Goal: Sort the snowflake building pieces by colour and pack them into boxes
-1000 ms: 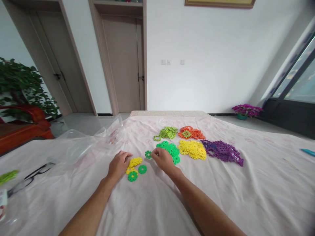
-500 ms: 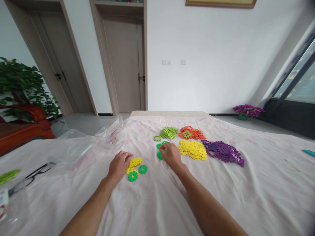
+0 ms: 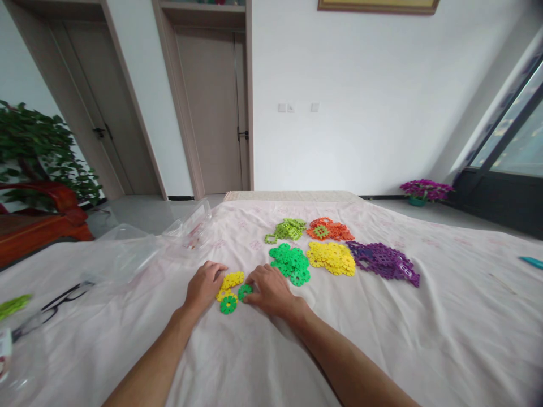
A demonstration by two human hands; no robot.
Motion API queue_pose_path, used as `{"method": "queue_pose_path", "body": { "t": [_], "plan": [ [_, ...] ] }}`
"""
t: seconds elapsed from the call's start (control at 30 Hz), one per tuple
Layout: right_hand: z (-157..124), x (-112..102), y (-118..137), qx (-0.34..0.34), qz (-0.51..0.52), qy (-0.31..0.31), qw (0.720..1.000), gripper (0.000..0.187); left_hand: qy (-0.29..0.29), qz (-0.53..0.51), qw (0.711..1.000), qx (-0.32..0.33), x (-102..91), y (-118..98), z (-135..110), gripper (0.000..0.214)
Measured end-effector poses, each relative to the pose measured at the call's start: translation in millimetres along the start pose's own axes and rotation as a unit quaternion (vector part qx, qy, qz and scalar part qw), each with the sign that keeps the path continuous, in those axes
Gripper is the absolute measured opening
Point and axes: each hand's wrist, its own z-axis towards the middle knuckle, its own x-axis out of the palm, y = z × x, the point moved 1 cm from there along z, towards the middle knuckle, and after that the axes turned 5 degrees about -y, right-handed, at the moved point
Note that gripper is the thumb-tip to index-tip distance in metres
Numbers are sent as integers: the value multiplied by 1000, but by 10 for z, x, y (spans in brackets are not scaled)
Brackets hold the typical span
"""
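Observation:
Flat plastic snowflake pieces lie sorted by colour on a white cloth (image 3: pixel 382 339). My left hand (image 3: pixel 204 285) rests curled beside a small cluster of yellow pieces (image 3: pixel 231 281). My right hand (image 3: pixel 269 293) pinches a green round piece (image 3: pixel 243 292) at its fingertips. Another green piece (image 3: pixel 228 305) lies just below the yellow ones. Farther back sit a green pile (image 3: pixel 291 261), a yellow pile (image 3: pixel 332 257), a purple pile (image 3: pixel 384 261), an orange pile (image 3: pixel 328 229) and a light-green pile (image 3: pixel 287 229).
Clear plastic bags (image 3: pixel 139 249) lie at the left, with black glasses (image 3: pixel 59 298) and a light-green piece (image 3: pixel 14 304) nearer the edge. A teal object (image 3: pixel 531 262) lies at the far right. Doors, a plant and a purple flower pot stand beyond.
My right hand carried a green piece to the green pile, left it there, then came back left and down to the green piece by the yellow cluster. The left hand stayed put.

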Motion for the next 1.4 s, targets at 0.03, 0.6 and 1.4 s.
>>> {"method": "queue_pose_path", "body": {
  "t": [0.03, 0.6, 1.4],
  "plan": [
    [8, 11, -9, 5, 14, -1, 1000, 26, 1, 0, 1000, -1, -4, -7, -2, 23],
    [88, -304, -677, 186, -86, -222, 953, 23, -4, -3, 1000, -2, 13, 13, 8, 22],
    [141, 215, -13, -15, -31, -39, 999, 25, 8, -5, 999, 49, 10, -78, 10, 27]
  ]
}}
